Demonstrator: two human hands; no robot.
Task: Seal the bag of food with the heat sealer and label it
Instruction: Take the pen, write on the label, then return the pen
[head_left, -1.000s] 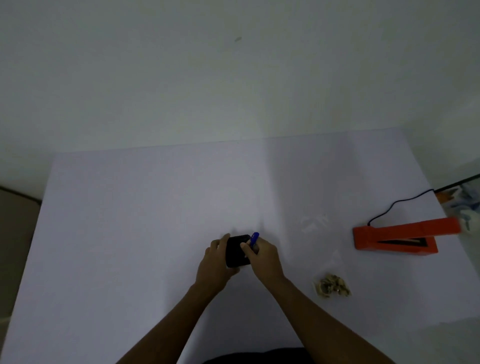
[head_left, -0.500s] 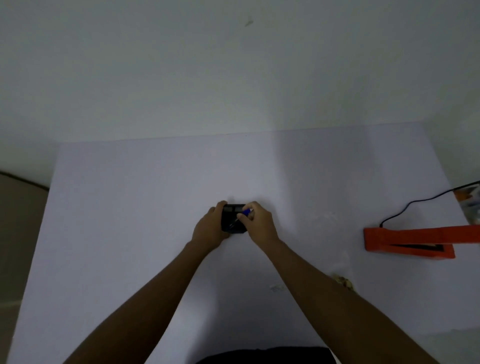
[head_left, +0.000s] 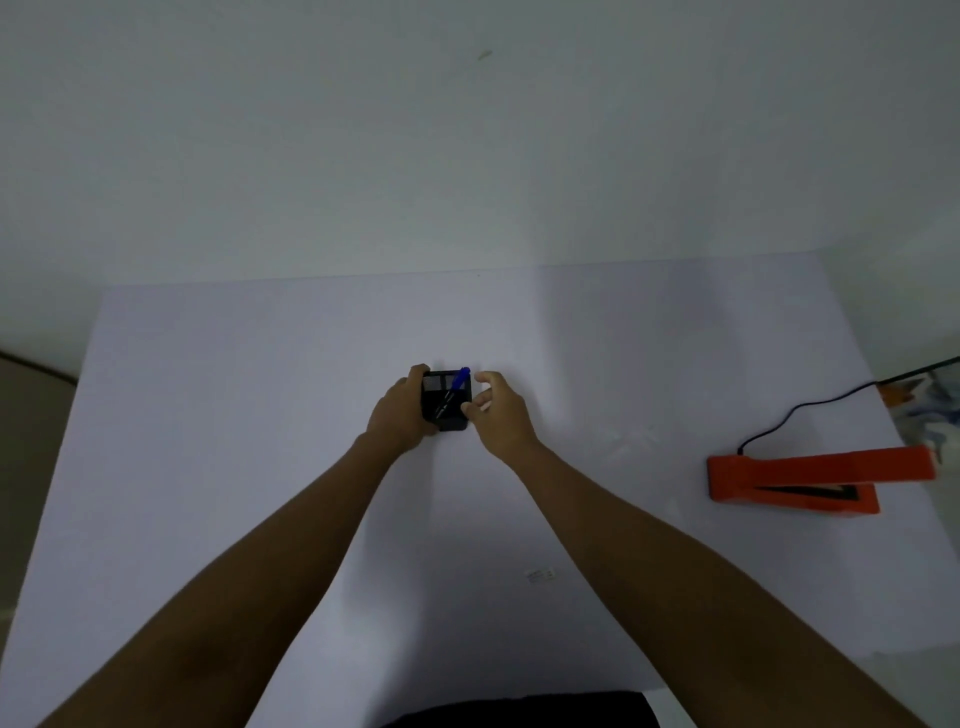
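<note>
A small black holder (head_left: 445, 401) stands on the white table (head_left: 260, 415) near its middle. A blue-capped pen (head_left: 455, 388) leans inside the holder. My left hand (head_left: 400, 413) grips the holder's left side. My right hand (head_left: 500, 410) hovers just right of it with fingers apart, holding nothing. The orange heat sealer (head_left: 810, 475) sits at the right with its arm raised. A small white label (head_left: 540, 575) lies on the table beside my right forearm. The bag of food is hidden behind my right forearm.
The sealer's black cord (head_left: 810, 405) runs toward the back right. Clutter (head_left: 930, 400) lies past the table's right edge. A plain wall rises behind the table. Faint clear plastic scraps (head_left: 631, 441) lie between the holder and the sealer.
Both hands pushed the holder farther from me. My right hand let go of the pen, which now rests in the holder, and its fingers opened. The bag became hidden by my forearm.
</note>
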